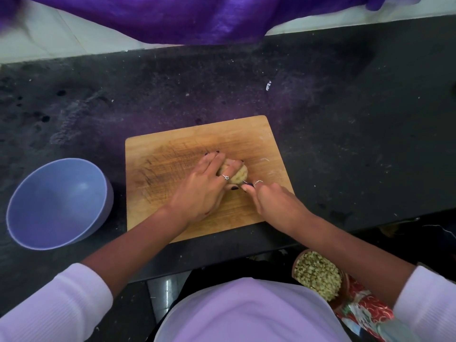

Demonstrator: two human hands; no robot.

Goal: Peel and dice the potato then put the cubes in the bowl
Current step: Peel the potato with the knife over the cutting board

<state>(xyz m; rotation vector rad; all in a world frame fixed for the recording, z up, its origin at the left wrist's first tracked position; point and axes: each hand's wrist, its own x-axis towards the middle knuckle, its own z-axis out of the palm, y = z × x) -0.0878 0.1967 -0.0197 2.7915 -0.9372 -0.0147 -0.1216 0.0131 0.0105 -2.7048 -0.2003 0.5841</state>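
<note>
A pale peeled potato [237, 172] lies on the wooden cutting board [172, 154] in the middle of the dark counter. My left hand [204, 186] covers the potato's left side, fingers curled over its top and thumb at its near side. My right hand [271, 201] grips a knife whose handle is hidden in the fist; only a thin sliver of blade [245, 181] shows at the potato's near edge. The blue bowl [27, 193] stands left of the board and holds nothing that I can see.
A brown container full of small pale diced pieces [317, 274] sits below the counter edge at the lower right, beside red patterned cloth [362, 307]. Purple fabric [172, 18] hangs across the back. The counter's front edge runs just under the board.
</note>
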